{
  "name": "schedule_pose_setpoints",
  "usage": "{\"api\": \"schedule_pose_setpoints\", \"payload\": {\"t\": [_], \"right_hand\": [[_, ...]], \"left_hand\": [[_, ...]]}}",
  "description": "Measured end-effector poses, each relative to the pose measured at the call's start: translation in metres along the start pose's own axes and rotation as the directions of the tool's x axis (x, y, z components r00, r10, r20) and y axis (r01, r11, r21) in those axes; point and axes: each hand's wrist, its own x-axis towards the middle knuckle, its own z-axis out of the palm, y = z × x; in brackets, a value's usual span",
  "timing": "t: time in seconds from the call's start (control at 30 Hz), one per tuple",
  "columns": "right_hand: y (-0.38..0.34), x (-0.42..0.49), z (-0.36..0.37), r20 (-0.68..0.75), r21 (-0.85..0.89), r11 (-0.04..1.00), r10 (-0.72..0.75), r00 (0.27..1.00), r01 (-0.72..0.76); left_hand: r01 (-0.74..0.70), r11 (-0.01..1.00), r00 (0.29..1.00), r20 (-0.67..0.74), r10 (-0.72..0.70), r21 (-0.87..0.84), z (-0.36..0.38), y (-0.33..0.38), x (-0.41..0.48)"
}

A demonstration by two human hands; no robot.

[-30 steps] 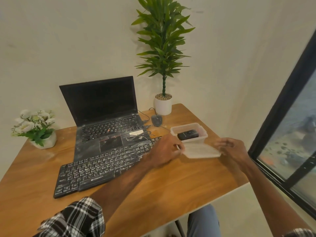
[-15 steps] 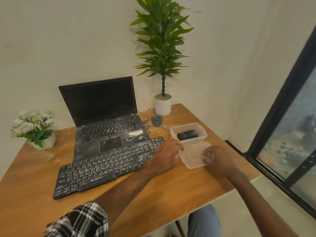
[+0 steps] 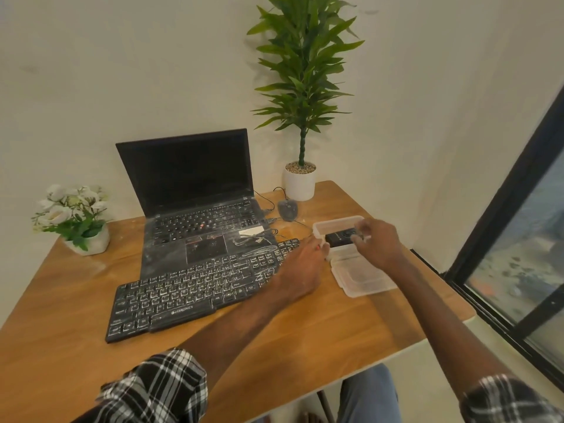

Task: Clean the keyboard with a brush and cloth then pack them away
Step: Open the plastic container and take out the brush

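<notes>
While the left hand (image 3: 300, 270) touches the clear rectangular plastic container (image 3: 332, 221) with relaxed fingers, the right hand (image 3: 378, 244), fingers curled down, pinches the small black object (image 3: 337, 239) inside; the dusty black keyboard (image 3: 189, 291) lies left.

I see soft, even daylight from the window (image 3: 518, 239); wide-angle bending at edges; the right hand (image 3: 377, 242) slightly blurred.

In front of you a wooden desk (image 3: 76, 315) fills a corner of plain pale walls (image 3: 122, 71). To your right, a black-framed window (image 3: 500, 215) reaches down close to the pale floor (image 3: 424, 380). A tall green plant (image 3: 305, 71) in a white pot stands at the desk's far corner, and white flowers (image 3: 73, 215) sit at its left edge.
</notes>
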Motion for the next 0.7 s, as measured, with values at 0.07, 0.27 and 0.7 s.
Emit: {"api": "schedule_pose_setpoints", "payload": {"t": [0.07,0.27,0.7], "right_hand": [[-0.012,0.021,0.004,0.078,-0.048,0.997,0.063,0.995,-0.059],[-0.018,0.064,0.016,0.346,-0.218,0.964,0.220,0.912,-0.150],[-0.016,0.056,0.019,0.254,0.207,0.941,0.211,0.944,-0.266]], "left_hand": [[-0.013,0.999,1.000,-0.006,0.014,0.030,-0.001,0.001,-0.003],[-0.028,0.996,0.998,0.052,0.023,0.089,0.002,0.000,0.001],[-0.054,0.987,0.997,0.066,0.044,0.154,0.003,-0.001,0.004]]}}
